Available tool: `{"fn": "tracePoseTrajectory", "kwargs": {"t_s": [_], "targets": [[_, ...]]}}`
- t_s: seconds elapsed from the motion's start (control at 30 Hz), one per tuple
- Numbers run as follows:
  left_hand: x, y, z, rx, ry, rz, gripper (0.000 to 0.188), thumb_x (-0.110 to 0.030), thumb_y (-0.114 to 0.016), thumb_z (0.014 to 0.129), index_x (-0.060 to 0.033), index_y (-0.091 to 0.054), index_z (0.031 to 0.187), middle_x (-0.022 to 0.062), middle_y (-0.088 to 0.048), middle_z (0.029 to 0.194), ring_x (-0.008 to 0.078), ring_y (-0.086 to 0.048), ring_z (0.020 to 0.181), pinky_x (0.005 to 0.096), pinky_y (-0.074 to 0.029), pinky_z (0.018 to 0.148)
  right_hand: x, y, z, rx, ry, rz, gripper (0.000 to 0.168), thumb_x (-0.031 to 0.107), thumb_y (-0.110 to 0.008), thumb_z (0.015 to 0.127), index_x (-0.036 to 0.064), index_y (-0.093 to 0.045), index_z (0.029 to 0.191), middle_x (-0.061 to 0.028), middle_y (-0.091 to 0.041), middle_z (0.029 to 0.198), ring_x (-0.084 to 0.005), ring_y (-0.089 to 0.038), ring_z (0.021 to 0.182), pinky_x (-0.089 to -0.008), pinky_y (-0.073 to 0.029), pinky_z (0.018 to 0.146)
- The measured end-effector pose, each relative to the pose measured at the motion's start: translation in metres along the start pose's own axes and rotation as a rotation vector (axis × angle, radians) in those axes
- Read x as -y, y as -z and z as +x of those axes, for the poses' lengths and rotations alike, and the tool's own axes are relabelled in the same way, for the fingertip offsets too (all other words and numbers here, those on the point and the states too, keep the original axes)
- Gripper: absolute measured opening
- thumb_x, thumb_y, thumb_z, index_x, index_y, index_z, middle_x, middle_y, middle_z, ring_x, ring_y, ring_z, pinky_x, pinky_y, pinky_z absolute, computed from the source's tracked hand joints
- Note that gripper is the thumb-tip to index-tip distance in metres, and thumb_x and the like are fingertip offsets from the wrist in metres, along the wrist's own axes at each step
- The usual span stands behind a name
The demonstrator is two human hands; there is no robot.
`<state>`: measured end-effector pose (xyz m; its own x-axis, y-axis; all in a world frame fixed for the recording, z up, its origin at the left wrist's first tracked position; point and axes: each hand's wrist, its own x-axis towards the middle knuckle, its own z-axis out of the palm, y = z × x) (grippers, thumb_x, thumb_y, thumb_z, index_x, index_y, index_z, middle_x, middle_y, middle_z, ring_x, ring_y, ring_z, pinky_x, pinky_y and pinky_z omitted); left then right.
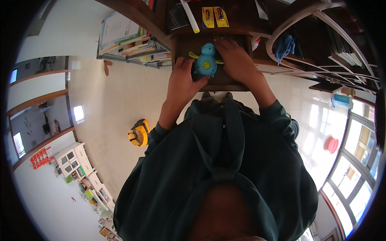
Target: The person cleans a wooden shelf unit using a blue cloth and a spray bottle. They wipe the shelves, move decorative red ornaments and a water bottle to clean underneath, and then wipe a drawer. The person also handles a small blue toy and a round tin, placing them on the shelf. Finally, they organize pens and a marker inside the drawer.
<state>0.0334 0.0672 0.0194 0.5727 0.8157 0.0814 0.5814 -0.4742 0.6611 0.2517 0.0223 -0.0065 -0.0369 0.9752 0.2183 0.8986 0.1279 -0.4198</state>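
Observation:
A light-blue plastic toy figure (205,68) with yellow-green arms and a round yellow-green belly disc lies in an open wooden drawer (224,87). At its left side is my left hand (182,79), thumb by the toy's lower end and fingers curled near one arm; whether it grips the toy is unclear. My right hand (236,60) lies palm down over the drawer on the right, its fingers spread loosely beside the toy's head and other arm. Beyond the drawer, on the dark desktop, are two yellow battery packs (208,17) and a white tube with a yellow end (190,17).
Left of the desk stands a metal rack (128,57) with books and papers. A blue cloth (283,48) hangs at the curved shelf on the right. On the floor are a yellow and black object (139,133) and, near the windows, a red stool-like object (333,145).

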Motion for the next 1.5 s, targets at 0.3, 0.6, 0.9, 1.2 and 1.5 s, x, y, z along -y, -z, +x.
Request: {"fn": "tracePoseTrajectory", "kwargs": {"t_s": [0.3, 0.6, 0.9, 1.2, 1.5], "targets": [[-0.003, -0.006, 0.003, -0.092, -0.014, 0.005, 0.075, -0.035, -0.095, 0.068, -0.0008, -0.063, 0.126, 0.0201, -0.062, 0.111, 0.0401, -0.064, 0.099, 0.0457, -0.054, 0.082, 0.024, 0.034, -0.031, -0.196, -0.280, 0.183, 0.023, 0.006, -0.064, 0.092, 0.002, -0.069, 0.114, -0.0215, -0.072, 0.093, -0.0439, -0.070, 0.087, -0.0472, -0.057, 0.076], [-0.006, -0.007, 0.006, -0.028, -0.088, -0.014, 0.064, -0.024, -0.094, 0.068, -0.0003, -0.067, 0.121, 0.0189, -0.066, 0.105, 0.0379, -0.066, 0.091, 0.0424, -0.054, 0.078, 0.044, 0.027, -0.036, 0.016, -0.395, 0.320, 0.047, 0.021, -0.072, 0.093, -0.006, -0.058, 0.129, -0.0224, -0.073, 0.090, -0.0430, -0.073, 0.083, -0.0475, -0.059, 0.073], [-0.022, 0.005, -0.004, -0.076, -0.053, -0.248, 0.069, -0.016, -0.096, 0.073, 0.0057, -0.062, 0.129, 0.0132, -0.063, 0.113, 0.0206, -0.069, 0.105, 0.0339, -0.060, 0.087, 0.048, 0.043, -0.050, -0.246, -0.483, 0.875, 0.055, 0.015, -0.087, 0.084, -0.001, -0.063, 0.131, -0.0126, -0.076, 0.110, -0.0202, -0.075, 0.101, -0.0353, -0.062, 0.086], [-0.043, -0.007, 0.004, -0.125, -0.081, -0.809, 0.072, -0.001, -0.093, 0.074, 0.0080, -0.056, 0.135, 0.0108, -0.058, 0.125, 0.0226, -0.064, 0.119, 0.0374, -0.061, 0.099, 0.053, 0.062, -0.066, -0.227, -0.535, 1.466, 0.072, 0.007, -0.087, 0.085, 0.001, -0.051, 0.146, -0.0150, -0.065, 0.134, -0.0245, -0.067, 0.119, -0.0371, -0.058, 0.101], [-0.060, -0.025, 0.014, -0.086, -0.240, -0.970, 0.076, 0.007, -0.087, 0.077, 0.0058, -0.050, 0.143, 0.0141, -0.054, 0.140, 0.0272, -0.058, 0.132, 0.0404, -0.054, 0.109, 0.057, 0.052, -0.066, -0.382, -0.451, 1.554, 0.058, -0.008, -0.077, 0.089, 0.000, -0.056, 0.142, -0.0096, -0.061, 0.136, -0.0206, -0.065, 0.122, -0.0380, -0.058, 0.106]]}}
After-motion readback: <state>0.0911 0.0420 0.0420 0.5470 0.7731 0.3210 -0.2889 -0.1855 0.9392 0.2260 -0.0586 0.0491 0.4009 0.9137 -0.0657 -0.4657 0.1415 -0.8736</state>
